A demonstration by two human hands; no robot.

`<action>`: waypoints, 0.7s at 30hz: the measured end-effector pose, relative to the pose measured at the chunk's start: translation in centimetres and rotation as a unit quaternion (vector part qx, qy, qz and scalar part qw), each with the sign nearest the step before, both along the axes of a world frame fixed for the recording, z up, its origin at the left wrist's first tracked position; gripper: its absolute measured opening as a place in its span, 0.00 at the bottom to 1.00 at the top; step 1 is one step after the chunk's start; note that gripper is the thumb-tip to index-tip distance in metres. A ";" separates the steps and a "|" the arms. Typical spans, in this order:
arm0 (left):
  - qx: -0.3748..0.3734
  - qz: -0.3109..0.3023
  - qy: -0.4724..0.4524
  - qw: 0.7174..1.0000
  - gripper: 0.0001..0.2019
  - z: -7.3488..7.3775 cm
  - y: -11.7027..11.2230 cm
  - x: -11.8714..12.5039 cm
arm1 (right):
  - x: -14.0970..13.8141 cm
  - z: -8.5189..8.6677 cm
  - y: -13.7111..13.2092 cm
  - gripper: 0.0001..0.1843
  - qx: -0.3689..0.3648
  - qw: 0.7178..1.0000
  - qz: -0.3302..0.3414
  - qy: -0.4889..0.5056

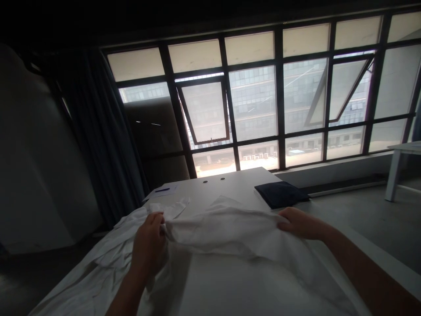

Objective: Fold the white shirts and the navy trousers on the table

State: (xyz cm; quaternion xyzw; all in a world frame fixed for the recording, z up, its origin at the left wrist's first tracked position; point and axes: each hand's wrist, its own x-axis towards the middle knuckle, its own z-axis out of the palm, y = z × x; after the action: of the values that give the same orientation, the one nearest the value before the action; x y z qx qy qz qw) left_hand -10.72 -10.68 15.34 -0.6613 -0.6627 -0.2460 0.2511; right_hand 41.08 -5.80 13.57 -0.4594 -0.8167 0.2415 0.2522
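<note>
A white cloth (226, 230), perhaps a garment, is stretched between my two hands above the white table (190, 188). My left hand (150, 239) is closed on its left end, fingers curled round the fabric. At the right end, my right hand (299, 223) pinches the cloth between thumb and fingers. Part of the fabric hangs toward me at the lower right, and its upper edge peaks over the table. More crumpled white cloth (101, 267) lies in a heap to the left of my left hand.
A folded dark blue cloth (279, 194) lies at the table's right edge. At the far left of the table is paper (169, 189) with a pen (162, 190) on it. A dark curtain (101, 127) hangs left of the windows (253, 105). Another white table (393, 171) stands far right.
</note>
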 end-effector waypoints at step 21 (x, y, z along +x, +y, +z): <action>-0.367 -0.189 -0.021 0.911 0.15 -9.9 0.5 9.1 | -4.5 -10.0 2.3 0.18 0.030 0.971 -0.036 -0.233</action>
State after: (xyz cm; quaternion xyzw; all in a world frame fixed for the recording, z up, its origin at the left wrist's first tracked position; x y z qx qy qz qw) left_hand -1.59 -10.17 5.44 -0.8144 -0.5739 -0.0426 -0.0746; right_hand 36.62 -3.50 3.54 -0.5238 -0.8431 0.0939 0.0775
